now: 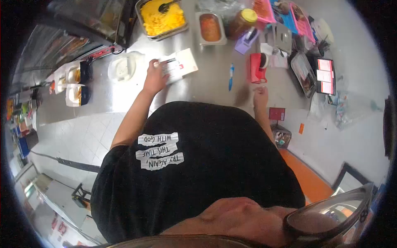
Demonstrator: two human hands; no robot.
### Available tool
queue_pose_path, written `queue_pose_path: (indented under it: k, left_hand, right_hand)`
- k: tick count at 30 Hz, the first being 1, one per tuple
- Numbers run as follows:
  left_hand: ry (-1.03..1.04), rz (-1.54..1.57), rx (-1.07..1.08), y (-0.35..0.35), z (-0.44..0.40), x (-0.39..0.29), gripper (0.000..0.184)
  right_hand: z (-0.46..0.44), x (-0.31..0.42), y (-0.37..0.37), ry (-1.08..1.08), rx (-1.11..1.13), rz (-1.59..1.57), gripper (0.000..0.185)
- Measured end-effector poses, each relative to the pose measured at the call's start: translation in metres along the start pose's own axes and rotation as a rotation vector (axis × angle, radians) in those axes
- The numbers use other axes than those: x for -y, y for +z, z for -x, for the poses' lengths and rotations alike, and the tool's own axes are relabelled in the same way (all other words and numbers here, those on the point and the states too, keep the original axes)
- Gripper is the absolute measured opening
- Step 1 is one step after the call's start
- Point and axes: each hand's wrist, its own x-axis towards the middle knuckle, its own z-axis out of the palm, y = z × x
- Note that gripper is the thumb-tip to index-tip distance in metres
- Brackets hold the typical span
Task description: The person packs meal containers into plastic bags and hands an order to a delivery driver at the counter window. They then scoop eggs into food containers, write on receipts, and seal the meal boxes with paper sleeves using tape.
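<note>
My left hand point(155, 79) is closed on the near left edge of a flat white paper packet point(185, 62) with dark and red print, low over the steel counter. Left of that hand lies a translucent white plastic lid or tub point(123, 67). My right hand point(260, 98) is at the counter's front edge, just below a red tape dispenser point(256, 69). Its fingers are drawn together, and whatever they may hold is too small to make out. A blue pen point(231, 77) lies between the two hands.
A metal tray of yellow food with a black spoon point(162, 18) and a smaller pan of reddish sauce point(211, 29) stand at the back. A yellow-lidded jar point(244, 22), pink baskets point(302, 22) and a tablet point(325, 75) are at right. Open food boxes point(74, 89) stand left.
</note>
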Motion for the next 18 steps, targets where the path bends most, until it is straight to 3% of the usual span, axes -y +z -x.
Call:
queue_pose_path:
  k: [3,7,9,12,16,18]
  left_hand:
    - [0.153,-0.230,-0.063,-0.011,0.007,0.001,0.057]
    - [0.182,-0.113,-0.037,-0.005,0.006,0.017,0.058]
    - [0.197,-0.068,-0.053,-0.006,0.007,0.022,0.062]
    - [0.158,0.015,-0.066,-0.007,0.009,0.026,0.068]
    - [0.146,0.070,-0.039,-0.010,0.010,0.035,0.073]
    - [0.164,0.112,-0.102,0.001,0.007,0.042,0.074]
  right_hand:
    - [0.042,0.090,0.055,0.024,0.665,-0.237,0.010]
    - [0.050,0.197,0.167,-0.221,1.162,-0.043,0.012]
    - [0.038,0.194,0.234,-0.311,1.202,-0.065,0.016]
    - [0.033,0.207,0.273,-0.667,0.903,0.749,0.024]
    - [0.034,0.212,0.258,-0.634,0.566,0.850,0.032]
    - [0.039,0.220,0.257,-0.482,0.849,0.639,0.030]
